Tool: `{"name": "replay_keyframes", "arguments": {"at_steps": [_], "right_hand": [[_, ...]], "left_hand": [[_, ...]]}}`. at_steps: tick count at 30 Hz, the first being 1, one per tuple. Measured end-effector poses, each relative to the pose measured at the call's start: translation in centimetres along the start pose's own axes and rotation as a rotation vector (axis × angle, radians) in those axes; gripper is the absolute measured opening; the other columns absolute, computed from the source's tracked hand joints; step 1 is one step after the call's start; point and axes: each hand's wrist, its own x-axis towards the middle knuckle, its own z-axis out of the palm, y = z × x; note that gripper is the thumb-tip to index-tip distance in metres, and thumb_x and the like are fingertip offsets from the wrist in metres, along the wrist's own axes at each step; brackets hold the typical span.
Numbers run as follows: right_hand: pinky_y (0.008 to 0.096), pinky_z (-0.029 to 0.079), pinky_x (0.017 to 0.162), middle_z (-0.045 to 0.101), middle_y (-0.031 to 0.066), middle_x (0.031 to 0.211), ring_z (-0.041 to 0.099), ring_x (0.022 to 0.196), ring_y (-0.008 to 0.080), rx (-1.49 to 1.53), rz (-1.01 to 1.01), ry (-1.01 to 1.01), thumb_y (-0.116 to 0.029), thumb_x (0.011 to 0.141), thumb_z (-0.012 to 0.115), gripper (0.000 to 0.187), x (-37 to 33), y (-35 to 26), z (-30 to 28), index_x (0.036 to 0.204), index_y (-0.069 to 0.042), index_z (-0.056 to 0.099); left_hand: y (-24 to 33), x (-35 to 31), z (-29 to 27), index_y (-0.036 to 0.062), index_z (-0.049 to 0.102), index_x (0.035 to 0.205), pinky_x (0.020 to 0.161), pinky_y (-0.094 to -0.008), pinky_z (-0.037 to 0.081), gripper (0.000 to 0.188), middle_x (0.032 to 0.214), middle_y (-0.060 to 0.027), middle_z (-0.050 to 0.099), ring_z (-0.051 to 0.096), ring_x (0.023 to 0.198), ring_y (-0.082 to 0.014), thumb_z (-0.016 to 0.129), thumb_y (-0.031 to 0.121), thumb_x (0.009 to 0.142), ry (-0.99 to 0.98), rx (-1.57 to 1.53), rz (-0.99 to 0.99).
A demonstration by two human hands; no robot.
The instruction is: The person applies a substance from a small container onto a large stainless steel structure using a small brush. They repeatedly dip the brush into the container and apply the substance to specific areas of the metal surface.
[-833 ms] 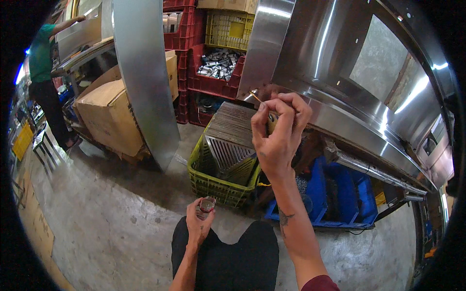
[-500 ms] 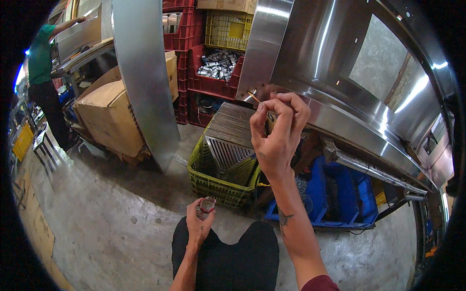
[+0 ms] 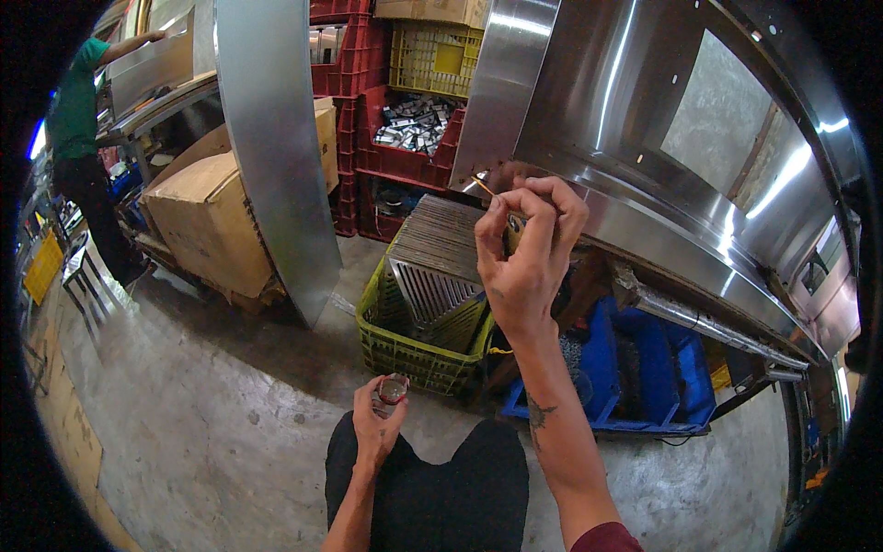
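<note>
A big shiny metal panel point(image 3: 598, 110) fills one o'clock from the person's lap point(image 3: 428, 488). At twelve sits a yellow-green crate point(image 3: 418, 363) of slotted metal plates point(image 3: 441, 235). The right hand point(image 3: 533, 239), at one, is pinched; the left hand point(image 3: 375, 419), at eleven, grips a small cup point(image 3: 393, 389). In the right pinch: a thin stick point(image 3: 482, 187), tip by the panel's lower corner; I cannot tell if they touch.
</note>
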Motion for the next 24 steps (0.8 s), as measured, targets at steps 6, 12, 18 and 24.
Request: {"name": "replay_keyframes", "arguments": {"at_steps": [6,12,18,24], "right_hand": [[0.0466,0.058,0.092,0.056,0.0191,0.131,0.064,0.117,0.0377,-0.036,-0.013,0.008,0.007,0.088,0.084,0.040,0.2,-0.2,-0.1,0.121,-0.004,0.064],[0.0449,0.058,0.093,0.057,0.0191,0.130,0.064,0.118,0.0363,0.009,0.005,0.034,0.007,0.089,0.083,0.038,0.2,-0.3,-0.1,0.120,-0.003,0.065],[0.0461,0.056,0.098,0.058,0.0201,0.129,0.063,0.118,0.0373,0.043,0.083,-0.120,0.007,0.091,0.081,0.035,-2.6,-3.8,-3.1,0.120,-0.002,0.066],[0.0467,0.054,0.102,0.057,0.0214,0.129,0.063,0.117,0.0399,0.188,0.306,-0.461,0.003,0.097,0.081,0.030,-9.8,-6.9,-5.7,0.123,0.000,0.066]], "left_hand": [[-1.0,0.1,0.1,0.0073,0.066,0.146,0.097,-0.0385,0.059,0.062,0.139,-0.0142,0.068,0.072,0.121,-0.0269,0.089,0.009,0.088,0.036,0.063,0.086],[-0.9,0.1,0.1,0.0073,0.067,0.147,0.098,-0.0380,0.059,0.063,0.139,-0.0142,0.068,0.072,0.120,-0.0269,0.089,0.008,0.087,0.038,0.050,0.093],[0.6,0.0,-0.4,0.0064,0.066,0.147,0.097,-0.0376,0.059,0.064,0.137,-0.0137,0.068,0.072,0.113,-0.0241,0.090,0.009,0.087,0.015,-0.002,-0.017],[1.3,0.4,-0.5,0.0066,0.065,0.147,0.094,-0.0349,0.061,0.063,0.137,-0.0127,0.066,0.072,0.112,-0.0233,0.088,0.005,0.089,0.045,-0.057,0.144]]}}
